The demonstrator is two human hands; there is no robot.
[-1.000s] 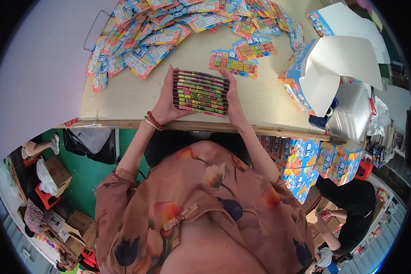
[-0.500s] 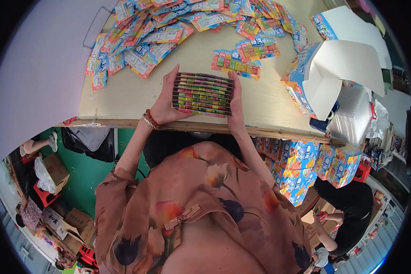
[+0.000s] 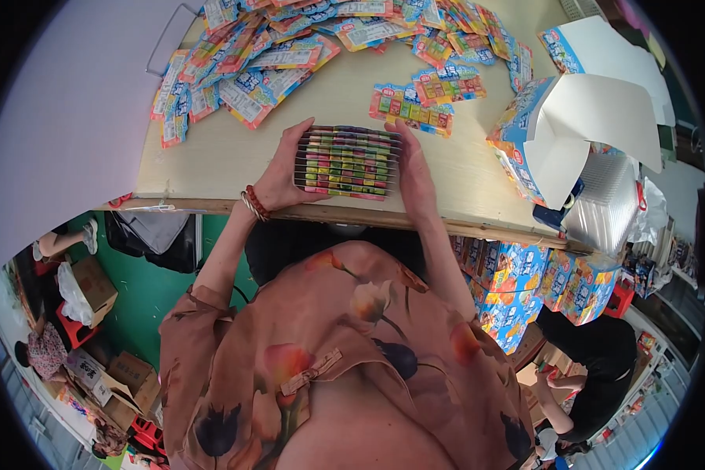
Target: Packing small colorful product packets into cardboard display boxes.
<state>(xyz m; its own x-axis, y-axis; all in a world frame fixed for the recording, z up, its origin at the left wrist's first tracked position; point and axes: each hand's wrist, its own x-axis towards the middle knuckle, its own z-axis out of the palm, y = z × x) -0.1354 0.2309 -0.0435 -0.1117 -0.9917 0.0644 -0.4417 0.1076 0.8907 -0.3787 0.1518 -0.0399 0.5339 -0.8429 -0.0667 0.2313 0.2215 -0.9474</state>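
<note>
A stack of flat blister packs of small colourful candies [image 3: 348, 161] is in front of me at the table's near edge, its layered edges facing me. My left hand [image 3: 284, 168] is closed round the stack's left end. At the right end, my right hand [image 3: 417, 176] has its fingers stretched out, with the fingertips by the upper right corner. Whether its palm touches the stack cannot be made out. Just beyond lie two loose candy packs [image 3: 411, 108], one overlapping the other.
A big heap of candy packs [image 3: 266, 66] covers the table's far side. An opened display box [image 3: 525, 145] and clear plastic trays [image 3: 601, 200] stand on the right. Below the table's right edge are stacked printed boxes [image 3: 511, 270]. A person in black [image 3: 603, 356] works behind at lower right.
My right hand has loosened from the stack's right end and shifted slightly right, its fingers straighter. The left hand keeps hold of the stack.
</note>
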